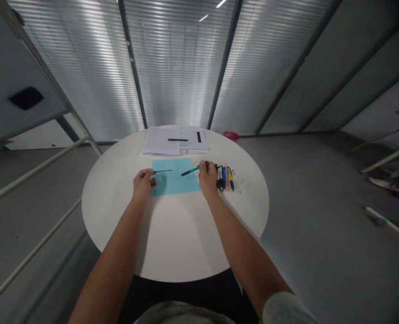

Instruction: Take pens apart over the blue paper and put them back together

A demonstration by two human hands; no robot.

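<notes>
Our left hand [143,183] pinches a thin dark rod [162,171], perhaps a refill, over the blue sheet [172,186]. Our right hand [208,179] grips a green-and-black pen [190,170], beside the row of pens [224,178]. With these 2 pieces, a light pinch and steady wrists would serve us best; the slim rod could bend.
</notes>
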